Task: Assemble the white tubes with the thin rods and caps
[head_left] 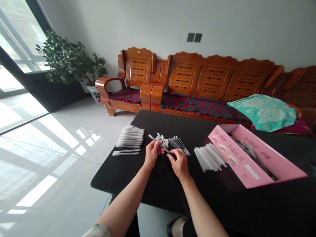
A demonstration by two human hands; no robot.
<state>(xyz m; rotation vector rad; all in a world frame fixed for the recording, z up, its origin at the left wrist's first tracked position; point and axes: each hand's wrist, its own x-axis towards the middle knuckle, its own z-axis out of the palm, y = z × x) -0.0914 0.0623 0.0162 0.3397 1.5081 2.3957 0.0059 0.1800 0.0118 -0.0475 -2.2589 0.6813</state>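
Observation:
My left hand (151,154) is shut on a thin white plastic stick (155,140), which slants up and to the left out of my fingers. My right hand (179,163) is curled close beside the stick's lower end, and I cannot tell whether it holds anything. Just beyond my hands lies a loose heap of short white pieces (161,140), next to a fan of dark thin sticks (179,145). A neat stack of white sleeved sticks (130,136) lies to the left, and a looser white bundle (209,157) lies to the right.
The hands work over a black table (118,177) with a pink printed open box (254,156) at its right, holding dark contents. Beyond stand a wooden sofa (197,79) with a teal cloth (263,112) and a potted plant (71,64).

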